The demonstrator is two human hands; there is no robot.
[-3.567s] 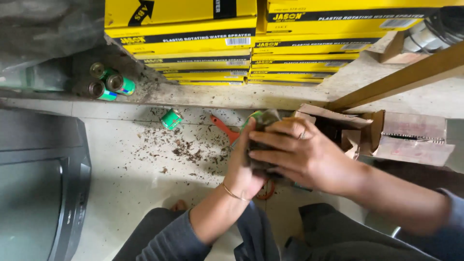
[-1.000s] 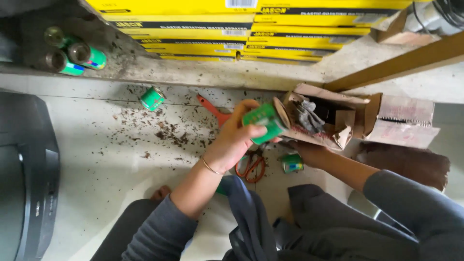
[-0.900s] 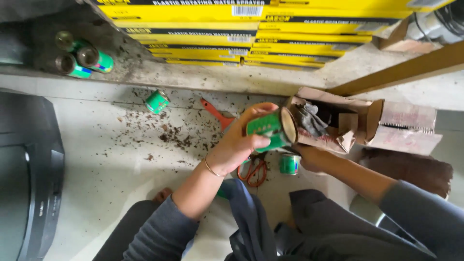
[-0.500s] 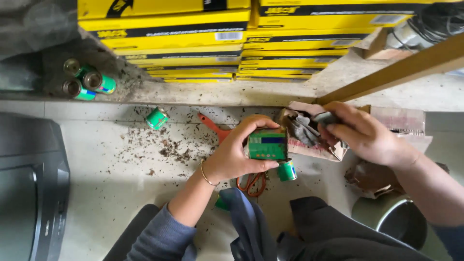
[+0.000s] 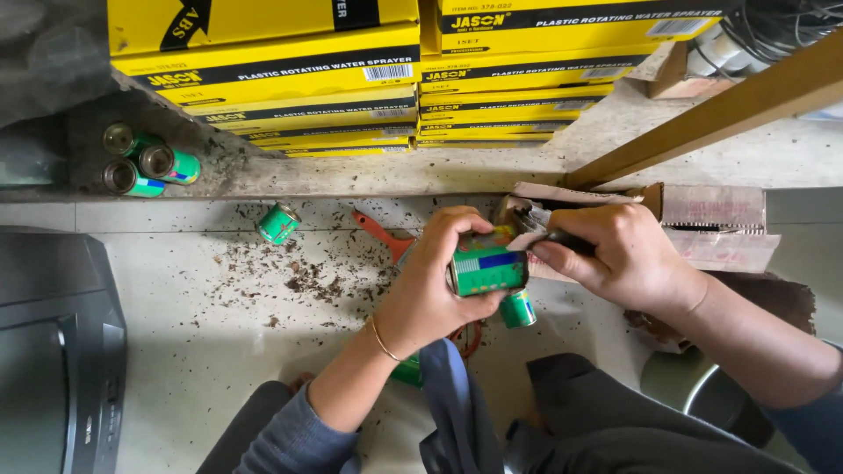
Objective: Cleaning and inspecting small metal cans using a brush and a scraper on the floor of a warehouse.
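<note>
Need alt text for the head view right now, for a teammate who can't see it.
The left hand grips a small green metal can on its side while the right hand presses a dark tool to its end. More green cans lie on the debris-strewn pale floor below stacked yellow boxes.

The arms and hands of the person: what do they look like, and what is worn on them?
Both hands are bare, with no gloves. The left hand has a thin gold-coloured bangle around the wrist, and a dark blue-grey sleeve is pushed up the forearm. The right hand shows no bangle or ring; its sleeve, of the same blue-grey, begins near the elbow.
</note>
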